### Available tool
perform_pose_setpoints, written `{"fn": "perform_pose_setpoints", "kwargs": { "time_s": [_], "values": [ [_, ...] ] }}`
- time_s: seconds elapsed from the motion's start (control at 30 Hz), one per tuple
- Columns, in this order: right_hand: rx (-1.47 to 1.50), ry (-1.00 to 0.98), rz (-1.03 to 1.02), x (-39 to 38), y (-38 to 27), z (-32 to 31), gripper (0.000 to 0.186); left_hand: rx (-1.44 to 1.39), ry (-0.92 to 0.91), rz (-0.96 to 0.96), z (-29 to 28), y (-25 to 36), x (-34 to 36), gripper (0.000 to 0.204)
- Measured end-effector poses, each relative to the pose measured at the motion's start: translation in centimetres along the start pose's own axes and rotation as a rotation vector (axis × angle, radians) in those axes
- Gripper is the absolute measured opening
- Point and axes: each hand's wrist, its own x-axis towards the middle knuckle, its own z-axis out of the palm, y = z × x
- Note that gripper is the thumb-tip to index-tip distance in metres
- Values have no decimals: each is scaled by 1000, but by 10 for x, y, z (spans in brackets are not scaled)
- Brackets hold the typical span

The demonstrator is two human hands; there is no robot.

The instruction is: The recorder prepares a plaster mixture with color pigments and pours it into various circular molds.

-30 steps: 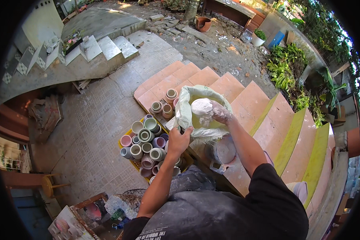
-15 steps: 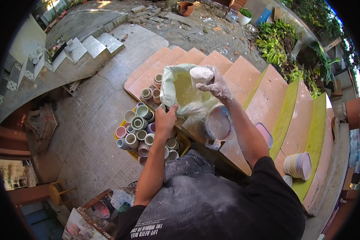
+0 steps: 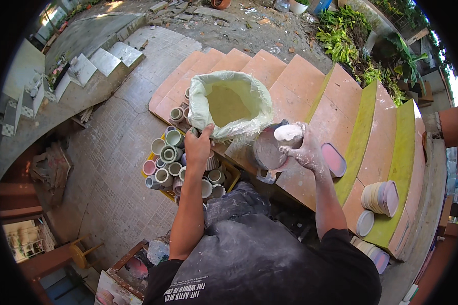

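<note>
My left hand (image 3: 198,145) grips the near-left rim of a pale woven sack (image 3: 198,96), its mouth wide with pale powder inside. My right hand (image 3: 307,152), dusted white, is closed around a small cup (image 3: 288,134) heaped with white powder. The cup is to the right of the sack, over a grey plastic bucket (image 3: 265,148) on the step. Part of the bucket's rim is hidden by the cup and hand.
Left of the bucket, a yellow crate (image 3: 234,179) holds several small pots (image 3: 170,154). Stacked round moulds (image 3: 379,198), a white disc (image 3: 365,223) and a pink-filled oval tray (image 3: 333,159) sit on the tiled steps (image 3: 336,114) at right.
My right hand has carried the powder-filled cup from above the sack's mouth, right and nearer to me, to over the bucket. My left hand keeps its hold on the sack rim.
</note>
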Motion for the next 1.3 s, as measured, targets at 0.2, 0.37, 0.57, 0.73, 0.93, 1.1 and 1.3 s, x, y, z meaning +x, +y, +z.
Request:
{"fn": "perform_pose_setpoints", "kwargs": {
  "time_s": [0.2,0.37,0.57,0.73,0.93,1.1,1.3],
  "values": [
    [-721,-134,294,-5,7,39,60,-8,10,10,1,2,0,16],
    [-834,-137,167,-10,8,57,57,-22,5,0,-3,-3,-1,15],
    [-901,-85,-128,-6,27,66,49,8,32,-18,-2,-5,-1,17],
    [-754,-22,-224,-1,23,56,45,-21,35,-1,-2,-5,-3,19],
    [-747,-15,-110,0,-9,29,54,19,30,-8,-4,-6,-3,20],
    [-513,89,-195,26,-54,-1,65,32,28,37,-6,-18,-1,25],
    [-426,-223,-299,124,-65,56,65,193,34,32,-9,-17,0,30]
  ]
}}
